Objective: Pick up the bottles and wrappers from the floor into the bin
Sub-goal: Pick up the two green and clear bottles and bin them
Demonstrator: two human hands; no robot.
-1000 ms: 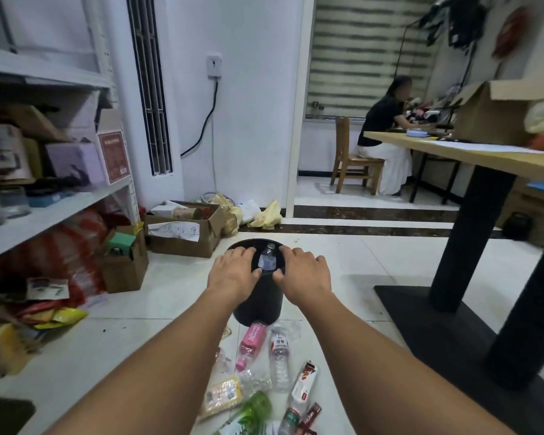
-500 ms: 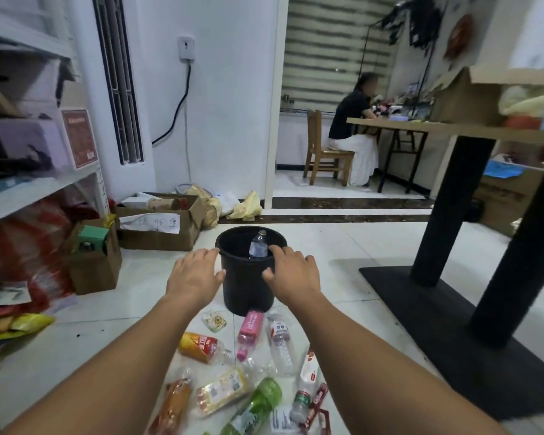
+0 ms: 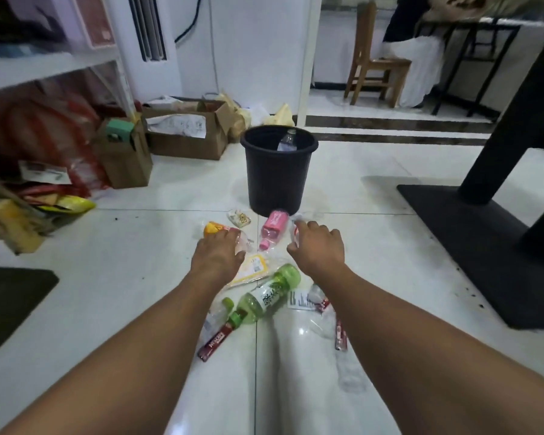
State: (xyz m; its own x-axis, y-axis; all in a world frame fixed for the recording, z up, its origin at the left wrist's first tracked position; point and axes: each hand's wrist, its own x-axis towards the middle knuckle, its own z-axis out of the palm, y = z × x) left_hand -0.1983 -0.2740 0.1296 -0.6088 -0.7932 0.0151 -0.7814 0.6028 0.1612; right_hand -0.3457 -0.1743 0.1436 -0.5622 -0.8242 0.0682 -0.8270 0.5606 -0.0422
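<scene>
The black bin [image 3: 277, 183] stands on the tiled floor with a clear bottle [image 3: 288, 141] upright inside. Litter lies in front of it. My left hand [image 3: 217, 255] is down on an orange bottle [image 3: 214, 229], fingers curled over its clear neck end. My right hand [image 3: 319, 248] curls round a clear bottle [image 3: 296, 229], which it mostly hides. A pink bottle [image 3: 274, 226] lies between the hands. Nearer me are a yellow wrapper [image 3: 253, 268], a green bottle [image 3: 269, 291], a white label [image 3: 299, 299] and two red stick wrappers [image 3: 215, 340].
A small wrapper [image 3: 239, 218] lies by the bin's foot. Cardboard boxes [image 3: 182, 139] and bags crowd under the shelf at the left. A black table base [image 3: 471, 246] and post fill the right. A dark mat [image 3: 10, 296] lies at the left edge.
Both hands have dropped from the bin's rim to the bottles on the floor in front of it. The view has tilted downward.
</scene>
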